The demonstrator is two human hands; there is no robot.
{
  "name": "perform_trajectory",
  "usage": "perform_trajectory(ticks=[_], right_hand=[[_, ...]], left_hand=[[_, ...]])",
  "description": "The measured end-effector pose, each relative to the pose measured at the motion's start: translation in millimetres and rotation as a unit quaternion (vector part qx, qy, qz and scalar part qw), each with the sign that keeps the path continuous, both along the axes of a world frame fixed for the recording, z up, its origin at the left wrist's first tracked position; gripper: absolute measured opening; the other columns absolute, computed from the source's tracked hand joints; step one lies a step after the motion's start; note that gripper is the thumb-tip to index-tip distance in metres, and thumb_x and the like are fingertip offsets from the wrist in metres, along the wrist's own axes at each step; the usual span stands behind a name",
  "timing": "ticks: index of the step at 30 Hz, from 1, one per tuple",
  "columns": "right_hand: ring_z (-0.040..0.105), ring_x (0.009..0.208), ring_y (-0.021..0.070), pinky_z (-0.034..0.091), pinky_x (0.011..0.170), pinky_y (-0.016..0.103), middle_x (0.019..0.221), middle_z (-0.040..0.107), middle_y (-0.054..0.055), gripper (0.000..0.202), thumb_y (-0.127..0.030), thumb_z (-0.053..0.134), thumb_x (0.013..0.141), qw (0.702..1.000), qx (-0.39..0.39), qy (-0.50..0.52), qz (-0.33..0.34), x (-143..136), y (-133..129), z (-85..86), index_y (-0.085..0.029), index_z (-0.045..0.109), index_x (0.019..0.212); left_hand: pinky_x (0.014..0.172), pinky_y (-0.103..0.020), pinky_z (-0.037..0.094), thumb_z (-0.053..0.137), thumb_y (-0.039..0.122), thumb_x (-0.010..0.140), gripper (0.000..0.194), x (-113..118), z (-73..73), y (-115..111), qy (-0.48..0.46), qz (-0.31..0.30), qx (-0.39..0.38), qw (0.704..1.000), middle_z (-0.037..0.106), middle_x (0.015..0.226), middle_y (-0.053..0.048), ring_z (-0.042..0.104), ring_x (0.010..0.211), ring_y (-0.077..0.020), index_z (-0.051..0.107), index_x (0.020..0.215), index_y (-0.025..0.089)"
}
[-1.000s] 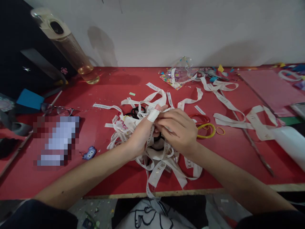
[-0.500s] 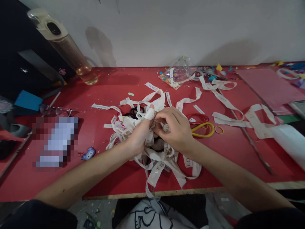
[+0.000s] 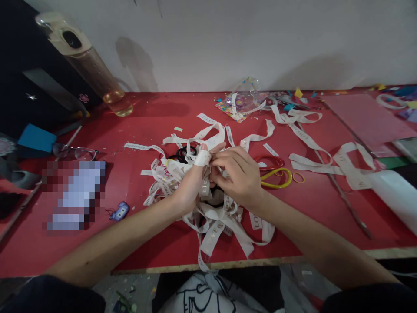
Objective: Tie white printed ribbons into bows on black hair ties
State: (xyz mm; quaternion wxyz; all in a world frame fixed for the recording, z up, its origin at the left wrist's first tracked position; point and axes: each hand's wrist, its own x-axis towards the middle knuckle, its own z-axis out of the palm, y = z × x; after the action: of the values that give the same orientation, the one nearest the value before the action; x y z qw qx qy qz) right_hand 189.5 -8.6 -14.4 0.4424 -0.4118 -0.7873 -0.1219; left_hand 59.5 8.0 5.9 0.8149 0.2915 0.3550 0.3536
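My left hand [image 3: 190,187] and my right hand [image 3: 239,176] meet over a heap of white printed ribbons [image 3: 213,241] on the red table. White material is wrapped round my left thumb, which points up. The fingers of my right hand are pinched together close against the left. A short printed piece of white ribbon [image 3: 205,186] hangs below the place where they meet. The fingers of my left hand are partly hidden behind its thumb and my right hand. Black bands [image 3: 186,153] lie in the heap just beyond my left hand.
Right of the heap are a yellow loop-shaped handle [image 3: 285,179], a red loop [image 3: 280,163] and more ribbon [image 3: 306,134]. A bottle [image 3: 97,74], glasses [image 3: 85,153], a blurred-out flat object [image 3: 78,191] and a small purple trinket [image 3: 120,211] are on the left. A thin stick [image 3: 345,200] lies at right.
My hands stay together in nearly the same spot. A left fingertip now shows behind the thumb, and the lettering on the hanging ribbon has come into sight.
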Motion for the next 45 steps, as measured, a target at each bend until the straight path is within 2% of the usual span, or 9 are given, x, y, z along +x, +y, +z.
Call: perform_trajectory(ticks=[5, 12, 18, 23, 28, 32, 35, 39, 45], right_hand=[[0.061, 0.086, 0.0218, 0.052, 0.075, 0.037, 0.087, 0.066, 0.005, 0.020, -0.004, 0.055, 0.082, 0.998, -0.057, 0.027, 0.008, -2, 2, -2.1, -0.022, 0.055, 0.091], [0.057, 0.079, 0.0228, 0.052, 0.069, 0.037, 0.082, 0.061, 0.006, 0.018, -0.006, 0.053, 0.081, 1.000, -0.016, -0.008, 0.006, -1, 5, -5.7, -0.021, 0.054, 0.091], [0.064, 0.084, 0.0202, 0.055, 0.075, 0.036, 0.091, 0.070, 0.006, 0.019, -0.005, 0.059, 0.084, 0.999, 0.014, -0.001, 0.033, 6, 5, -6.3, -0.022, 0.054, 0.092], [0.066, 0.089, 0.0206, 0.056, 0.077, 0.037, 0.087, 0.069, 0.004, 0.019, -0.005, 0.056, 0.086, 0.997, -0.031, 0.036, 0.063, 7, 3, -5.6, -0.023, 0.054, 0.092], [0.065, 0.095, 0.0229, 0.056, 0.082, 0.040, 0.093, 0.068, 0.007, 0.024, -0.003, 0.054, 0.083, 0.996, -0.070, 0.045, 0.045, 4, 1, -8.4, -0.022, 0.055, 0.097], [0.065, 0.094, 0.0234, 0.057, 0.081, 0.040, 0.091, 0.067, 0.007, 0.023, -0.002, 0.055, 0.083, 0.998, -0.041, 0.023, 0.033, 3, 0, -10.9, -0.021, 0.055, 0.096], [0.065, 0.089, 0.0224, 0.057, 0.079, 0.038, 0.088, 0.068, 0.006, 0.022, -0.003, 0.058, 0.082, 0.999, -0.016, 0.024, 0.031, 3, 1, -11.0, -0.021, 0.055, 0.095], [0.065, 0.085, 0.0212, 0.058, 0.076, 0.038, 0.085, 0.069, 0.005, 0.020, -0.004, 0.060, 0.083, 0.998, 0.002, 0.031, 0.049, 5, 3, -8.8, -0.022, 0.055, 0.092], [0.066, 0.083, 0.0208, 0.058, 0.073, 0.037, 0.085, 0.073, 0.005, 0.020, -0.004, 0.064, 0.083, 0.996, 0.023, 0.029, 0.083, 8, 3, -6.2, -0.022, 0.057, 0.089]], left_hand=[[0.051, -0.020, 0.036, 0.064, 0.057, 0.085, 0.040, 1, -2.3, -1, 0.026, 0.037, 0.000, 0.999, 0.052, 0.064, 0.004, 0.048, 0.059, -0.0107, 0.065, 0.088, 0.017], [0.052, -0.021, 0.037, 0.068, 0.055, 0.083, 0.041, 2, 1.3, -8, 0.080, 0.044, -0.021, 0.996, 0.049, 0.060, 0.004, 0.047, 0.060, -0.0119, 0.058, 0.069, 0.018], [0.049, -0.018, 0.031, 0.070, 0.053, 0.080, 0.036, 1, -0.3, -5, -0.008, 0.028, -0.008, 1.000, 0.046, 0.061, 0.005, 0.037, 0.054, -0.0080, 0.067, 0.084, 0.018], [0.048, -0.019, 0.028, 0.075, 0.055, 0.075, 0.044, 0, -7.6, -5, 0.000, 0.048, -0.014, 0.999, 0.043, 0.059, 0.005, 0.035, 0.052, -0.0072, 0.054, 0.068, 0.017], [0.048, -0.019, 0.030, 0.076, 0.059, 0.072, 0.050, 2, -14.2, -8, 0.006, 0.035, -0.003, 0.999, 0.045, 0.059, 0.005, 0.037, 0.053, -0.0074, 0.049, 0.067, 0.017], [0.048, -0.018, 0.033, 0.079, 0.056, 0.069, 0.049, 2, -12.8, -8, -0.005, 0.042, -0.011, 0.999, 0.044, 0.059, 0.006, 0.038, 0.052, -0.0068, 0.051, 0.068, 0.017], [0.048, -0.018, 0.034, 0.076, 0.054, 0.074, 0.043, 1, -10.9, -6, -0.006, 0.027, -0.007, 1.000, 0.045, 0.058, 0.005, 0.040, 0.052, -0.0078, 0.059, 0.072, 0.015], [0.047, -0.017, 0.030, 0.072, 0.050, 0.079, 0.037, 0, -11.1, -4, -0.023, 0.009, -0.010, 1.000, 0.047, 0.060, 0.005, 0.036, 0.051, -0.0066, 0.067, 0.085, 0.014], [0.046, -0.016, 0.029, 0.072, 0.053, 0.078, 0.040, 2, -13.1, 0, -0.063, -0.004, -0.006, 0.998, 0.045, 0.059, 0.005, 0.034, 0.049, -0.0061, 0.068, 0.090, 0.014]])
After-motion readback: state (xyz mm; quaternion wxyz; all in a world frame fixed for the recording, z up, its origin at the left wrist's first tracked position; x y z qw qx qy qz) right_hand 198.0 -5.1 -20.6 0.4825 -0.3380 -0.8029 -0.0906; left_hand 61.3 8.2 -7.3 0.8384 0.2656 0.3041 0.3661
